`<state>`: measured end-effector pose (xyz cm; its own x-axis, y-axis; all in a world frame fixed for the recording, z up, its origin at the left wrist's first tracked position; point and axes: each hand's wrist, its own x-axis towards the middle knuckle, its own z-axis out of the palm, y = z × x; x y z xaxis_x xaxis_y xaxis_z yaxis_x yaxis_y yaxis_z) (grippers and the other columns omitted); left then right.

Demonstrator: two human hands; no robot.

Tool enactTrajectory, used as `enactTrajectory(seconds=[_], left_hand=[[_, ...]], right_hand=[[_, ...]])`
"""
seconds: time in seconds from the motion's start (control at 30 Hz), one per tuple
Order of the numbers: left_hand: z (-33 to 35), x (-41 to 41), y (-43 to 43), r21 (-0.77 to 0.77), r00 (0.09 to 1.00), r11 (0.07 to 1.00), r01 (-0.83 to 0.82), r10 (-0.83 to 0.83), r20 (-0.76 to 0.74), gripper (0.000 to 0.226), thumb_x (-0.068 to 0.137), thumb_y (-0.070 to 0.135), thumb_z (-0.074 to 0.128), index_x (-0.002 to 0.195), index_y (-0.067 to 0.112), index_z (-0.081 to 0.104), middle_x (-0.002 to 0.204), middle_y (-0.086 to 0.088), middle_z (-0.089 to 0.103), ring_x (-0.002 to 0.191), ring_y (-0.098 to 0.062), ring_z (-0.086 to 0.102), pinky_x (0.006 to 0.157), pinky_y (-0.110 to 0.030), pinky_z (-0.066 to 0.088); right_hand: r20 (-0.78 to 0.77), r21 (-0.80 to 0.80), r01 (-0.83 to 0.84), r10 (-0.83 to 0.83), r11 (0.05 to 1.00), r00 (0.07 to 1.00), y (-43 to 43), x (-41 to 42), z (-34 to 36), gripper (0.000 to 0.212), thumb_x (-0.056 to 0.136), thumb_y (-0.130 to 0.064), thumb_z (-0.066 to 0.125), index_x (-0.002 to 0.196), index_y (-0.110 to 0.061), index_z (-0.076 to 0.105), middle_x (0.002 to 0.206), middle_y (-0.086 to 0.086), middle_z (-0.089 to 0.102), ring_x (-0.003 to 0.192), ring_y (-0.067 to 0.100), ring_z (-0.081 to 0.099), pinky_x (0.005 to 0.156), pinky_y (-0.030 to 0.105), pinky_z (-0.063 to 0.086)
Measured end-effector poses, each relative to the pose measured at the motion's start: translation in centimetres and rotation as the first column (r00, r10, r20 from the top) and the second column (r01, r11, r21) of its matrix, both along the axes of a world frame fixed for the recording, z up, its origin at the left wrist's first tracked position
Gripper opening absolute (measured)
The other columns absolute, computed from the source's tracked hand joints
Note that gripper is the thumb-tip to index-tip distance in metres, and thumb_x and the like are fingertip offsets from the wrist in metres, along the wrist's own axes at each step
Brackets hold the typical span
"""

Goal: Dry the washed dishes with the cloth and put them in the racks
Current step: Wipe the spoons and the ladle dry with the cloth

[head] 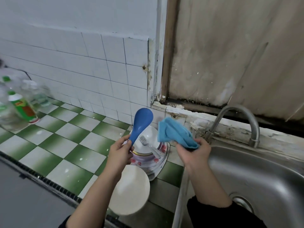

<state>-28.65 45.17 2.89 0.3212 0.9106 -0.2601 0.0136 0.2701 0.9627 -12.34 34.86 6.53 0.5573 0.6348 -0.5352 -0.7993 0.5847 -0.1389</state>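
The left hand [120, 153] pinches the thin handle of a blue plastic spoon [142, 121] between thumb and curled fingers. It holds the spoon upright above the table [65, 137], broad head up. The right hand [194, 153] grips a bunched blue cloth [174, 134], which stands just right of the spoon head and apart from it.

The spoon looks light and stiff, and is probably slick if wet. With the hold low on the handle, the whole head is free for wiping. The soft, limp cloth should fold around the head easily. A firm pinch will be needed so the handle does not twist under the rubbing.

Below the hands a stack of flower-patterned plates [156, 162] sits on the green-and-white tiles, close to the sink edge. A white bowl [152, 137] rests on top with 1 fork [143, 140] lying in it. These look ceramic, so likely heavy and breakable, and are best taken by the rim; the fork should come out first. A white dish [133, 191] lies upside down nearer, partly under the left forearm.

To the right are a steel sink [263, 170] and its curved tap [236, 112]. At the far left stand blurred bottles [21, 107]. No rack is in view, so where the spoon will go cannot be told.
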Motion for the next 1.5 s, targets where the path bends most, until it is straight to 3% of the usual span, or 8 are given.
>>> enactTrajectory(seconds=[0.2,0.33,0.4,0.5,0.87,1.03,1.27,1.5], left_hand=[[1.8,0.8,-2.0,0.111,0.994,0.990,0.091,-0.096,0.046,0.028,0.100,0.004,0.044,0.108,0.020,0.065,0.062,-0.003,0.044,0.039,-0.006,0.030,0.039,-0.016,0.024],[2.1,1.5,-3.7,0.246,0.989,0.961,0.127,-0.142,0.042,0.029,0.100,0.001,0.043,0.105,0.017,0.066,0.062,-0.006,0.043,0.041,-0.004,0.033,0.042,-0.014,0.028],[1.8,1.9,-4.1,0.282,0.995,0.957,0.072,-0.090,0.051,0.037,0.099,-0.001,0.043,0.094,0.024,0.069,0.060,-0.006,0.044,0.048,-0.009,0.037,0.049,-0.019,0.031],[0.9,2.4,-4.4,0.326,0.999,0.945,-0.040,0.041,0.003,0.030,0.097,-0.001,0.047,0.102,0.015,0.072,0.062,0.000,0.054,0.063,-0.015,0.048,0.064,-0.031,0.038],[0.4,3.9,-5.1,0.430,0.996,0.903,0.003,0.033,-0.077,0.026,0.099,0.006,0.047,0.107,0.012,0.070,0.055,0.009,0.055,0.053,-0.006,0.047,0.058,-0.030,0.040],[1.3,4.1,-5.7,0.501,0.997,0.863,0.068,-0.049,-0.051,0.028,0.100,0.006,0.045,0.105,0.024,0.066,0.052,0.013,0.052,0.049,-0.006,0.041,0.050,-0.024,0.036],[1.9,4.0,-4.0,0.318,0.990,0.946,-0.058,0.012,0.144,0.034,0.100,0.001,0.044,0.077,0.015,0.064,0.050,0.006,0.044,0.045,-0.011,0.032,0.046,-0.021,0.027],[4.8,4.5,-4.4,0.252,0.959,0.968,0.008,-0.078,0.271,0.025,0.099,-0.003,0.041,0.096,0.002,0.065,0.063,-0.005,0.061,0.054,-0.012,0.054,0.047,-0.019,0.045]], right_hand=[[0.506,0.286,-0.052,-0.105,0.957,0.856,1.4,0.0,2.7,0.071,0.049,0.004,0.048,0.119,-0.006,0.060,0.108,0.014,0.070,0.096,0.026,0.071,0.080,0.031,0.059],[0.972,-0.057,0.269,0.115,0.961,-0.205,1.6,-1.3,1.6,0.061,0.068,0.008,0.047,0.123,-0.014,0.059,0.123,0.005,0.063,0.107,0.018,0.063,0.089,0.032,0.054],[0.823,-0.228,0.344,0.369,0.911,-0.431,2.3,-2.1,-0.2,0.067,0.073,0.001,0.052,0.138,-0.013,0.051,0.142,-0.004,0.048,0.135,0.015,0.043,0.113,0.025,0.033],[0.699,-0.440,0.370,0.571,0.818,-0.432,2.3,-3.1,-1.7,0.075,0.081,0.002,0.056,0.150,-0.014,0.033,0.152,-0.007,0.033,0.146,0.011,0.023,0.112,0.007,0.010],[0.481,-0.536,0.466,0.708,0.704,-0.517,2.1,-0.9,0.6,0.044,0.079,-0.021,0.059,0.121,-0.008,0.065,0.124,0.005,0.062,0.121,0.019,0.050,0.112,0.031,0.030],[0.269,-0.450,0.671,0.806,0.589,-0.527,2.9,1.5,1.3,0.063,0.090,-0.046,0.040,0.142,-0.011,0.044,0.143,0.003,0.041,0.138,0.018,0.026,0.112,0.029,0.007],[0.623,-0.371,0.263,0.448,0.891,-0.641,1.6,-0.6,0.4,0.045,0.080,-0.029,0.039,0.100,-0.004,0.071,0.105,0.005,0.060,0.108,0.010,0.046,0.100,0.036,0.036],[0.708,-0.171,0.419,0.407,0.892,-0.577,3.1,-2.3,0.4,0.048,0.080,-0.020,0.040,0.113,-0.002,0.068,0.117,0.013,0.057,0.119,0.019,0.042,0.102,0.045,0.037]])
